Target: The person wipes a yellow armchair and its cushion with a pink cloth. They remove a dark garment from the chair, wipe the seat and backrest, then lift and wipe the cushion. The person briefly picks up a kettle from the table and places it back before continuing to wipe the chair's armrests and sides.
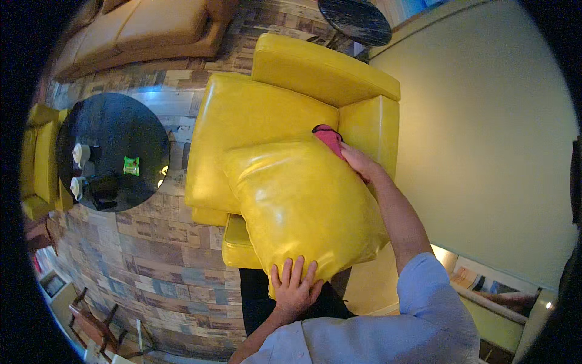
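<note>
A large shiny yellow cushion [303,203] lies tilted over a yellow armchair [267,115], its near corner reaching my body. My left hand [295,284] rests on that near corner, fingers spread flat on the surface and thumb apart. Along the cushion's far right edge, my right hand [362,164] is closed on a pink cloth [330,140] with a dark border. The cloth touches the cushion's far edge; part of it is hidden under my fingers, and the fingertips barely show.
A round black table [115,145] on the left bears white cups [80,156] and a green packet [131,165]. A brown sofa [145,33] stands far left, a dark round table [356,20] beyond the armchair. A pale wall [479,139] rises close on the right.
</note>
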The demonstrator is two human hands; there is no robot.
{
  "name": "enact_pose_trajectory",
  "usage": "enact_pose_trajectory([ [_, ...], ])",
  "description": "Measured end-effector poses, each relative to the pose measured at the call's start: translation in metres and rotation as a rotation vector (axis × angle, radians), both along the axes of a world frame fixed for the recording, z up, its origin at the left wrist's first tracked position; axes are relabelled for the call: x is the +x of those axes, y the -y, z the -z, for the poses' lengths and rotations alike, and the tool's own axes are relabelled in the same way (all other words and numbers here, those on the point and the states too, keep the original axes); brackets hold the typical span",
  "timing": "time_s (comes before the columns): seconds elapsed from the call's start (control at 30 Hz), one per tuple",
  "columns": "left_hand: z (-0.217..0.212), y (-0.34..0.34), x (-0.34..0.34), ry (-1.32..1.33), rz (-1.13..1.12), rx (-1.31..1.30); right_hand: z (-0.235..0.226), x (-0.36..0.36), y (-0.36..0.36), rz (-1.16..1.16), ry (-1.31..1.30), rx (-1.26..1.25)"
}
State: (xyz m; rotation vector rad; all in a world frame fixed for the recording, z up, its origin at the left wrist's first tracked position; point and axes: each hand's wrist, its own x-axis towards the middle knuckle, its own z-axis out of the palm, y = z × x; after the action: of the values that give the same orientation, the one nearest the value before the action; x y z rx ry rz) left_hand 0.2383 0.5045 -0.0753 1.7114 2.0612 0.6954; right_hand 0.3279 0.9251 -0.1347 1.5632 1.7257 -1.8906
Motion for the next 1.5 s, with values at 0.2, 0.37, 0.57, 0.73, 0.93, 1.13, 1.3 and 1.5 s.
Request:
enact_pose_trajectory([
  [0.2, 0.001, -0.007, 0.004, -0.07, 0.017, 0.009, -0.025, 0.069, 0.098, -0.437, 0.227, 0.794],
  [0.37, -0.011, -0.009, 0.007, -0.1, 0.047, -0.016, -0.12, 0.082, 0.194, -0.419, 0.277, 0.894],
  [0.57, -0.015, -0.017, 0.013, -0.165, 0.059, 0.006, -0.115, 0.151, 0.263, -0.095, 0.454, 0.959],
  [0.73, -0.034, -0.026, 0.015, -0.21, 0.112, -0.015, -0.054, 0.191, 0.243, 0.237, 0.644, 0.891],
  [0.93, -0.019, -0.023, 0.011, -0.209, 0.065, -0.03, -0.078, 0.122, 0.286, 0.279, 0.36, 1.066],
  [1.13, -0.007, -0.003, -0.003, -0.281, 0.092, -0.189, -0.124, 0.083, 0.31, -0.095, 0.088, 1.133],
  [1.3, -0.011, -0.004, 0.011, -0.302, 0.118, -0.01, -0.115, 0.064, 0.247, -0.19, 0.248, 1.077],
  [1.5, 0.001, 0.011, 0.013, -0.279, 0.13, 0.007, -0.069, 0.02, 0.133, -0.203, 0.515, 0.758],
])
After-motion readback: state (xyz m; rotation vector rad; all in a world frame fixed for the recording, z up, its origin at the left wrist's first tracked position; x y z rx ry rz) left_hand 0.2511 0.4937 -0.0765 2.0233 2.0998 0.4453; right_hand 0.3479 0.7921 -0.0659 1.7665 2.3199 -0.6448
